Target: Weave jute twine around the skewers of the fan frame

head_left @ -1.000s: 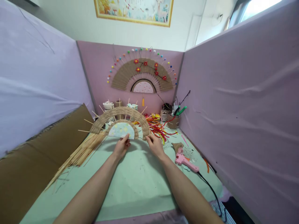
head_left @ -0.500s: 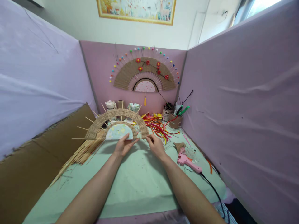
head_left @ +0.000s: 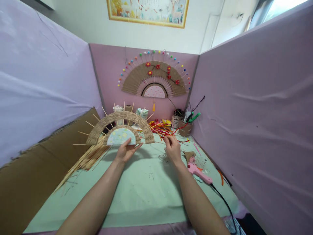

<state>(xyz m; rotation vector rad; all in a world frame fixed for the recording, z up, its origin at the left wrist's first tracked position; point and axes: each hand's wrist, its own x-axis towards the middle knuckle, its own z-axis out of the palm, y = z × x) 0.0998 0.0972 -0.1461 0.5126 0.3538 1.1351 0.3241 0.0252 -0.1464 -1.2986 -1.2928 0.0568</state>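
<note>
In the head view I hold up a half-round fan frame (head_left: 146,131) of thin wooden sticks woven with brown twine, its sticks poking out around the arc. My left hand (head_left: 126,150) grips its lower edge, thumb over the pale floral half-circle (head_left: 119,136) at the centre and fingers beneath. To the right of the frame, my right hand (head_left: 172,147) is closed in a pinch. A thin line, which looks like twine, runs from the frame's right end to those fingertips. Loose twine loops (head_left: 163,158) show just below that hand.
A pink glue gun (head_left: 199,171) with a black cord lies at right. Bundled sticks (head_left: 91,158) lie at left by a cardboard sheet (head_left: 61,150). Behind are colourful pipe cleaners (head_left: 162,129), a tool holder (head_left: 185,128) and a finished fan (head_left: 133,80) on the pink partition.
My right hand has moved right, away from the frame's right end, with the thin line now stretched between them. The frame, still in my left hand, has shifted slightly left.
</note>
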